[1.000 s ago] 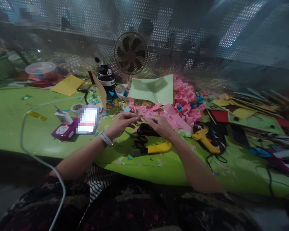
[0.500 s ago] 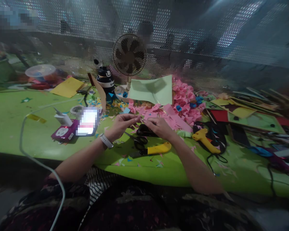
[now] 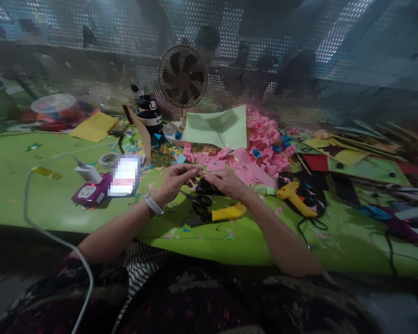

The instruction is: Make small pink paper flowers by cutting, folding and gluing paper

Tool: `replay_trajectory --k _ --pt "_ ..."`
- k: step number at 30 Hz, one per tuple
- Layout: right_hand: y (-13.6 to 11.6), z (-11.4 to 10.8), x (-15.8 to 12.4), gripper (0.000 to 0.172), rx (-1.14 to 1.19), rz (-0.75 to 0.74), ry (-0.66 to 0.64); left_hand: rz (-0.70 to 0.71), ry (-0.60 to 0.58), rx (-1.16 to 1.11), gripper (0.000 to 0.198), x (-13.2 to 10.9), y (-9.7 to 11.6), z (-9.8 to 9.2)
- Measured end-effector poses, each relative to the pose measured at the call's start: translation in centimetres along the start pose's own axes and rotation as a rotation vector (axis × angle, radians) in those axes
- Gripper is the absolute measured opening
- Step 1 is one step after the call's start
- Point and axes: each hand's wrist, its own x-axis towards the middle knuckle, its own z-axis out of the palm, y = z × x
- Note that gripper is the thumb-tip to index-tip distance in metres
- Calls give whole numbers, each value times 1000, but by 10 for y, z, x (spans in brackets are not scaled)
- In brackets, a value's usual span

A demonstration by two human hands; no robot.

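Observation:
My left hand [image 3: 179,181], with a white band on its wrist, is closed in a pinch at the middle of the table. Facing it, my right hand [image 3: 223,181] is also pinched, its fingertips almost meeting the left ones. Whatever lies between the fingers is too small to make out; pink paper is right behind it. Below the hands lie black-handled scissors [image 3: 201,202] and a yellow-handled cutter [image 3: 229,212]. Small pink paper pieces [image 3: 216,163] are scattered just beyond the fingertips.
A pile of folded pink paper [image 3: 264,134] and a pale green sheet [image 3: 216,127] are behind the hands, near a fan [image 3: 183,76] and a black bottle [image 3: 149,113]. A lit phone [image 3: 124,176] stands left by a purple power socket [image 3: 90,192]. A yellow glue gun [image 3: 297,198] lies right.
My fingertips have drawn slightly apart, and both hands keep their pinch. The whole view has shifted a little; the things on the table lie as before.

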Motion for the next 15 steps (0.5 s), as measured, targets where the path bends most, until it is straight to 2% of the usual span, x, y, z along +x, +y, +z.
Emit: replay_trajectory --k 4,11,15 --pt "0 2 0 48 -29 -28 27 45 23 -14 37 -1 -1 1" --pt "1 16 1 27 -71 -83 308 152 126 -90 35 2 -1 1" --pt "4 18 1 25 -58 -162 271 149 146 -75 36 2 0 1"
